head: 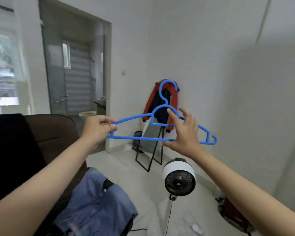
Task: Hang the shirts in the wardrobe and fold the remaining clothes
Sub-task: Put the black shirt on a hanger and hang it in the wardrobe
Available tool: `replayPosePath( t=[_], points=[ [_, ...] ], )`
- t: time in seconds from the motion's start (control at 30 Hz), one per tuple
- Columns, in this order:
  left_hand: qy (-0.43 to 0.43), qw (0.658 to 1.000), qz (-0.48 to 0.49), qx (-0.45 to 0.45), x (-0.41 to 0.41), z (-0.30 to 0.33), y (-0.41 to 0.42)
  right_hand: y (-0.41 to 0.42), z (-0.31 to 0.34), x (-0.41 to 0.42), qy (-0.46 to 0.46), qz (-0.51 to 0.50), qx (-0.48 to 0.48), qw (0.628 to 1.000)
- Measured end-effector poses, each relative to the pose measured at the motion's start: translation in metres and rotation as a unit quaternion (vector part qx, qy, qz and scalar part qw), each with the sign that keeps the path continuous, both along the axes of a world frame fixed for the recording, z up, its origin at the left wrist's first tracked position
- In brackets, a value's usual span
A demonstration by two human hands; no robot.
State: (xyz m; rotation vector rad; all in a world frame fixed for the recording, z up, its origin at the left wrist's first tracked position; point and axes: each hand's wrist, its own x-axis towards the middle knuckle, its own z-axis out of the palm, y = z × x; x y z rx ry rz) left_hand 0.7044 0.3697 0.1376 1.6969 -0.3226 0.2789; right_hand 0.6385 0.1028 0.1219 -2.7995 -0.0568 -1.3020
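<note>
Left hand (99,127) pinches the left tip of the blue hanger (134,137), held level at chest height, long axis running left to right, hook up. Right hand (184,133), fingers spread and holding nothing, reaches over the hanger's middle. Blue shirt (99,201) lies below on the chair, nearer the left hand; probably goes on next.

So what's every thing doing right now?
Blue plastic hanger: bare, held up level in the air.
Left hand: pinching the hanger's end.
Right hand: fingers spread, at the hanger's middle.
Blue denim garment: lying crumpled.
Red and navy jacket: hanging.
</note>
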Motion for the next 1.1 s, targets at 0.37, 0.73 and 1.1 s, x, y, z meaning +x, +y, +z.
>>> replayPosePath(
  t=[0.37, 0.73, 1.1],
  points=[
    [0.047, 0.986, 0.155, 0.036, 0.109, -0.021, 0.096, 0.057, -0.035, 0.195, 0.014, 0.193, -0.044, 0.980],
    [0.100, 0.957, 0.271, 0.008, 0.135, -0.046, 0.180, 0.133, -0.066, 0.303, 0.073, 0.329, -0.042, 0.940],
    [0.138, 0.933, 0.332, -0.008, 0.158, -0.084, 0.271, 0.223, -0.090, 0.344, 0.081, 0.374, -0.087, 0.920]
  ],
)
